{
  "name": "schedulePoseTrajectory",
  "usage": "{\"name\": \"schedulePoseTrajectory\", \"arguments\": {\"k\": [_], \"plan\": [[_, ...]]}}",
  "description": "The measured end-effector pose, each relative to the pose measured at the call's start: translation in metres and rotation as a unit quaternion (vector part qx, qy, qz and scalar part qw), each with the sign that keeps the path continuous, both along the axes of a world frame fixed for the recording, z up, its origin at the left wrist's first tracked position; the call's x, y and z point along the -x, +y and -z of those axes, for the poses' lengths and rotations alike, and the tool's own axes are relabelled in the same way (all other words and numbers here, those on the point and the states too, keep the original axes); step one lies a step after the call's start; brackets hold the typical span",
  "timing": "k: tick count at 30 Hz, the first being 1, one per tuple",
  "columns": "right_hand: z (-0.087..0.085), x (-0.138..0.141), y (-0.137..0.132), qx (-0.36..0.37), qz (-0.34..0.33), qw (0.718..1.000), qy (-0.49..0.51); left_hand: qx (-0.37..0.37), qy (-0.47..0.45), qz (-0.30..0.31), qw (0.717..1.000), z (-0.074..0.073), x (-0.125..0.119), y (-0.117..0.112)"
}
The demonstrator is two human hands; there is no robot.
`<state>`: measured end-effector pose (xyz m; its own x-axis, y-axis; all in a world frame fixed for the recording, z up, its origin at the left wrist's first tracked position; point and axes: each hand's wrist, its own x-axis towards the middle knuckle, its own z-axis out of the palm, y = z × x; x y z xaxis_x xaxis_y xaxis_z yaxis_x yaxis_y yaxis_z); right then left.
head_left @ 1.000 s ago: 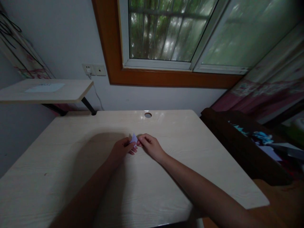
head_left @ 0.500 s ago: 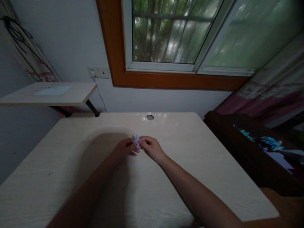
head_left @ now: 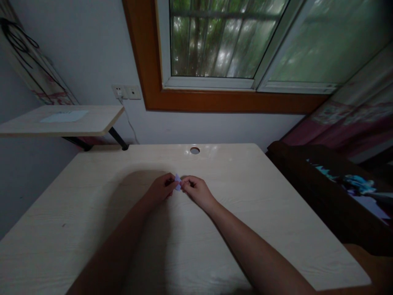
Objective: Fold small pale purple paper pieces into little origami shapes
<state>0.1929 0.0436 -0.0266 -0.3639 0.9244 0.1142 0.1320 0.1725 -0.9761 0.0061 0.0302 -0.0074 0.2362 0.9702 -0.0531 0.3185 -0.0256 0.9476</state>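
A small piece of folded purple paper is pinched between my two hands, over the far middle of the pale wooden desk. My left hand is closed, thumb and fingers gripping the paper's left side. From the right, my right hand pinches the paper's other edge with thumb and forefinger. A pointed tip of the paper stands up between the fingertips. Its lower part is mostly hidden by the fingers, so the full folded shape cannot be made out.
A raised shelf with a paper sheet stands at the back left. Behind my hands is a round cable hole. Wall sockets and a window are beyond. Dark furniture holding crumpled items lies right of the desk.
My left fingers, spread lower beneath the paper before, have curled in closer around it. The right hand keeps its pinch almost in place. The camera view has shifted slightly.
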Motion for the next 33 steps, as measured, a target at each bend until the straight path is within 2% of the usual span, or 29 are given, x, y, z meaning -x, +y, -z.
{"name": "schedulePoseTrajectory", "arguments": {"k": [6,13,19,25,33], "plan": [[0.002,0.0009,-0.0002,-0.016,-0.002,0.999,-0.04,0.006,0.017,-0.006,1.0,0.0008,0.0005,-0.0015],[-0.0016,0.0026,-0.0016,-0.043,-0.013,0.997,-0.058,0.028,-0.034,-0.037,0.998,-0.0014,0.002,-0.0015],[-0.0009,0.002,-0.0015,-0.038,-0.014,0.998,-0.055,0.04,-0.047,-0.036,0.997,0.0003,0.0041,0.0005],[0.0,0.0027,-0.0018,-0.027,0.0,1.0,-0.014,0.052,-0.06,-0.055,0.995,-0.0019,0.0069,0.0018],[-0.0021,0.0024,-0.0029,-0.012,0.007,1.0,-0.009,0.055,-0.105,-0.085,0.989,-0.0034,0.0079,0.0021]]}}
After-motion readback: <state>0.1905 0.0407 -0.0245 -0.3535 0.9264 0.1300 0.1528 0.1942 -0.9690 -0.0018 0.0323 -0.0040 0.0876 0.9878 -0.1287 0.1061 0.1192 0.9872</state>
